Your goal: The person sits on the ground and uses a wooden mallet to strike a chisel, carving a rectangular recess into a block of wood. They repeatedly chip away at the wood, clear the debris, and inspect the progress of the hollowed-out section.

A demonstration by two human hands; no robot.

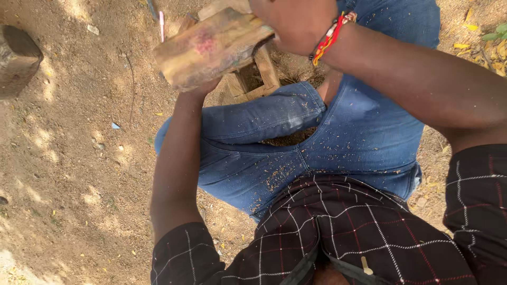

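My right hand (296, 24), with a red and yellow thread band on the wrist, is closed on the end of a thick, worn wooden block (211, 47) with a pink stain, held raised at the top of the view. My left arm reaches up under this block. Only the heel of my left hand (205, 87) shows; its fingers are hidden behind the block. Below the block lies a pale wooden frame piece (259, 79) on the ground between my legs. Wood chips are scattered over my blue jeans (327, 142).
I sit on sandy, sunlit ground (79, 158) with small litter and dry leaves (475, 47) at the right. A dark rounded stump or stone (16, 58) stands at the far left. A thin pink stick (161, 24) lies near the top.
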